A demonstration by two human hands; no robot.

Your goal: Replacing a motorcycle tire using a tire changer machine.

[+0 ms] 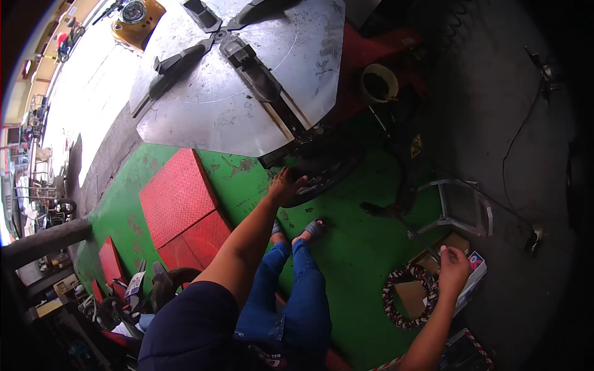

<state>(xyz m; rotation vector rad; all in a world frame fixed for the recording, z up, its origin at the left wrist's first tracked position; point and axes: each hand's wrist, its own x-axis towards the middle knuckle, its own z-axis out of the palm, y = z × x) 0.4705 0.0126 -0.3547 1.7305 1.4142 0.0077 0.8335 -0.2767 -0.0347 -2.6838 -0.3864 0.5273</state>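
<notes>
My left hand (286, 185) reaches out with fingers apart at a dark wheel with a tyre (331, 176), partly hidden beneath the edge of a steel octagonal turntable (210, 117) with black jaws. My right hand (453, 267) grips a dark metal bar (414, 236) at lower right, which runs up-left toward a black arm (399, 198) of the red machine (377, 49). A cream bucket (391, 86) with dark contents sits beside the turntable.
Green floor holds red ramp plates (173, 198). A metal stool frame (486, 213), cardboard box (458, 241) and wrapped tyre (393, 312) are at right. Motorcycle parts (154, 287) and a dark rail (43, 232) lie left. A yellow motorcycle (127, 31) stands beyond; cables cross the grey floor (495, 136).
</notes>
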